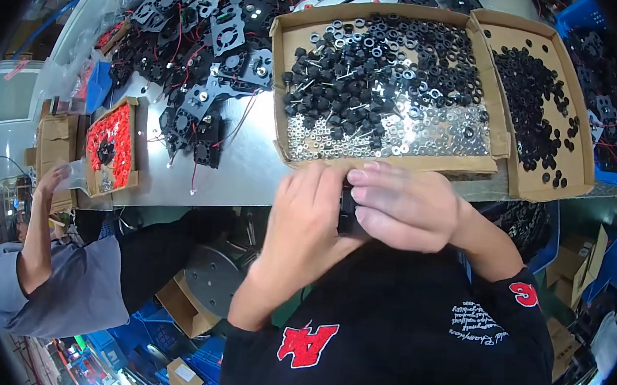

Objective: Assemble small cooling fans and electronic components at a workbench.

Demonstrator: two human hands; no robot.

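Small black part (348, 212), mostly hidden, is clamped by bare left hand (307, 211) near shallow brown cardboard tray (428, 163); blurred bare right hand (413, 210): closure cannot be told; slippage might be caused by uneven pressing

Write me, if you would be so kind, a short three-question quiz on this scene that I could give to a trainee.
1. True or false: the small red parts lie to the left of the person's left hand.

2. Multiple choice: what mainly fills the rightmost shallow cardboard tray?
A) Silver screws
B) Small round black parts
C) Fan units with wires

3. Short answer: a dark part, mostly hidden, shows between the person's two hands. Which hand looks more blurred?

Key:
1. True.
2. B.
3. The right hand.
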